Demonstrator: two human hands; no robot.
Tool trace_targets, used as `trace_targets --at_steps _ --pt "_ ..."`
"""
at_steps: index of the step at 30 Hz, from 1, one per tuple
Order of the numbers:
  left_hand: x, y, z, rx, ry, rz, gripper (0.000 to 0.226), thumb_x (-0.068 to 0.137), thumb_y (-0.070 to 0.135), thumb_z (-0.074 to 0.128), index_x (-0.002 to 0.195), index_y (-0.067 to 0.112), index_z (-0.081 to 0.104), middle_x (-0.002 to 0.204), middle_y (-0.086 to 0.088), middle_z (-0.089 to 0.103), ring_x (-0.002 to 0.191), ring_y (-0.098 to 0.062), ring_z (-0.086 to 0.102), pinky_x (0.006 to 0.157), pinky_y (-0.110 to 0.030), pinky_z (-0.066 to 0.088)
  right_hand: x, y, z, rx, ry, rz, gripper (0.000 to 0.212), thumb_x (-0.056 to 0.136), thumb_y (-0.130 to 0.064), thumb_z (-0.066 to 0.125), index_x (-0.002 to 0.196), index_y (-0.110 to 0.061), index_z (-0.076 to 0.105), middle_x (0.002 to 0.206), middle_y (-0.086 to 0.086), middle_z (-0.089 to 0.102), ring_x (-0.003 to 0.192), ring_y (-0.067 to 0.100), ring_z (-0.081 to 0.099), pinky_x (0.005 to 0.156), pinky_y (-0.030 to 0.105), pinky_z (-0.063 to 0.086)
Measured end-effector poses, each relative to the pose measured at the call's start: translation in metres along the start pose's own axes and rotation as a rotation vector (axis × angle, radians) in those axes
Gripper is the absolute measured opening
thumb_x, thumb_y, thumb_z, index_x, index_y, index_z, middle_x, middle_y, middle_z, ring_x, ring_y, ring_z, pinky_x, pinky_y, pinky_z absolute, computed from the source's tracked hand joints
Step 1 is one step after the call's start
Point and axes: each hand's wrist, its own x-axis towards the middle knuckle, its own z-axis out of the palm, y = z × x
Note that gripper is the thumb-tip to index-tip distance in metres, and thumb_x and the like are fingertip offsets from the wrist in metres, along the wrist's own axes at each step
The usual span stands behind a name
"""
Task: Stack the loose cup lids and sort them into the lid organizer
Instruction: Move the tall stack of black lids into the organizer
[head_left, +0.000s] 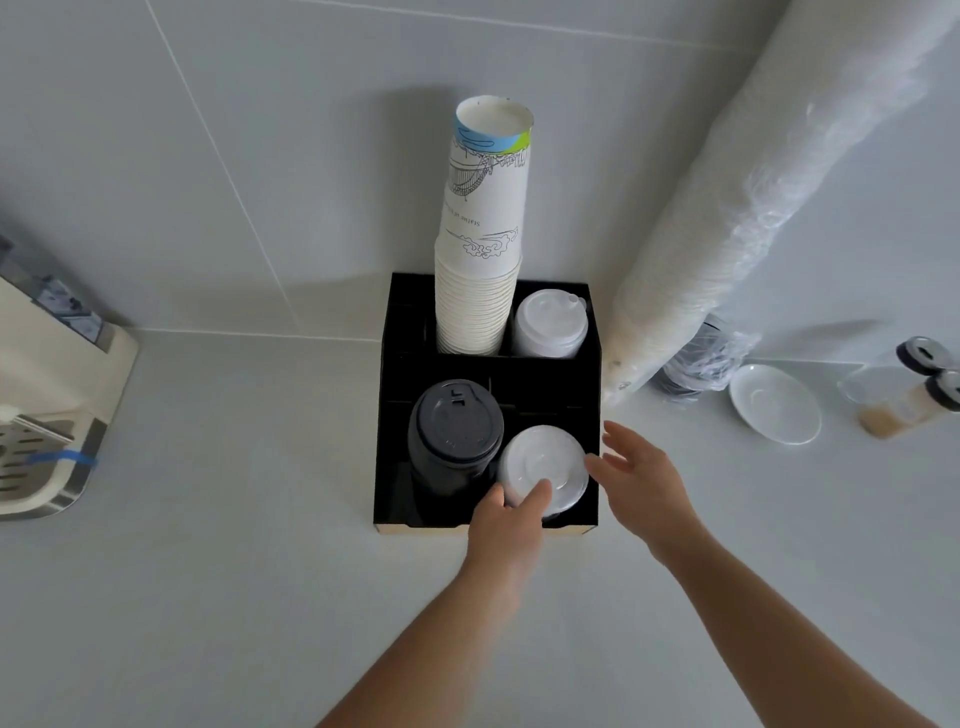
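A black lid organizer (592, 395) stands on the white counter against the wall. Its front left compartment holds a stack of black lids (454, 428). The front right compartment holds a stack of clear white lids (545, 457). My left hand (511, 514) grips the near edge of that clear stack, thumb on top. My right hand (641, 480) hovers just right of it with fingers spread, one fingertip near the stack's rim. At the back sit a tall stack of paper cups (480, 249) and a stack of white sip lids (550, 322).
A long plastic-wrapped sleeve of cups (753, 197) leans on the wall at right. A white saucer (774, 402) and small jars (914, 389) lie further right. A machine with a drip tray (36, 452) sits at the left edge.
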Motion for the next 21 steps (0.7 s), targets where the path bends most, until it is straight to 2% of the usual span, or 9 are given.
trace_targets --at_steps 2,3,6,8,12,15,17,21 --pt "0.005 0.006 0.008 0.009 0.010 -0.007 0.044 0.084 0.042 0.062 0.117 0.013 0.059 0.113 -0.004 0.062 0.096 -0.017 0.057 0.076 -0.029 0.045 -0.001 0.002 0.004 0.011 -0.030 0.013 0.051 0.085 -0.021 0.061 0.134 -0.035 0.057 0.123 -0.019 0.068 0.114 0.008 0.065 0.080 0.026 0.051" --pt "0.007 0.010 0.009 0.032 0.025 -0.027 0.050 0.084 0.040 0.061 0.125 0.013 0.055 0.114 -0.002 0.061 0.099 -0.019 0.057 0.079 -0.030 0.043 -0.002 0.002 0.005 0.006 -0.032 0.010 0.051 0.085 -0.019 0.060 0.132 -0.038 0.058 0.119 -0.019 0.070 0.111 0.006 0.066 0.073 0.024 0.050" --pt "0.014 0.021 0.015 0.075 0.010 -0.053 0.044 0.089 0.032 0.056 0.128 0.012 0.051 0.094 0.003 0.053 0.092 -0.020 0.052 0.078 -0.029 0.039 -0.002 0.001 0.004 0.017 -0.011 0.001 0.052 0.085 -0.015 0.060 0.130 -0.041 0.057 0.117 -0.021 0.069 0.107 0.004 0.067 0.062 0.019 0.047" --pt "0.019 0.024 0.020 0.087 0.015 -0.057 0.042 0.090 0.030 0.055 0.128 0.011 0.051 0.087 0.004 0.050 0.089 -0.021 0.050 0.077 -0.028 0.038 -0.001 0.002 0.004 0.029 0.007 0.006 0.052 0.085 -0.013 0.062 0.131 -0.039 0.057 0.120 -0.018 0.067 0.101 0.004 0.067 0.063 0.019 0.048" --pt "0.029 0.021 0.026 0.046 0.045 -0.049 0.050 0.088 0.036 0.055 0.132 0.013 0.049 0.111 -0.001 0.056 0.096 -0.021 0.052 0.080 -0.030 0.040 0.002 0.006 0.005 0.072 0.053 0.031 0.052 0.084 -0.010 0.066 0.129 -0.035 0.059 0.125 -0.010 0.068 0.096 0.007 0.068 0.075 0.026 0.055" --pt "0.032 0.016 0.026 0.018 0.057 -0.040 0.050 0.088 0.038 0.056 0.131 0.015 0.049 0.116 -0.002 0.057 0.097 -0.020 0.053 0.079 -0.029 0.040 0.003 0.007 0.007 0.070 0.067 0.028 0.052 0.084 -0.010 0.067 0.129 -0.034 0.059 0.125 -0.007 0.069 0.093 0.006 0.068 0.070 0.022 0.053" --pt "0.032 0.016 0.027 0.007 0.057 -0.037 0.050 0.088 0.038 0.056 0.131 0.015 0.049 0.117 -0.002 0.058 0.096 -0.019 0.053 0.076 -0.029 0.040 0.004 0.008 0.007 0.075 0.078 0.027 0.051 0.083 -0.009 0.068 0.127 -0.034 0.060 0.124 -0.007 0.070 0.091 0.005 0.068 0.069 0.022 0.053" --pt "0.033 0.016 0.027 -0.017 0.060 -0.044 0.050 0.087 0.035 0.057 0.132 0.015 0.048 0.113 0.001 0.055 0.096 -0.019 0.051 0.079 -0.030 0.039 0.004 0.008 0.008 0.075 0.076 0.027 0.054 0.083 -0.009 0.067 0.130 -0.034 0.060 0.126 -0.007 0.069 0.096 0.006 0.068 0.077 0.029 0.057"
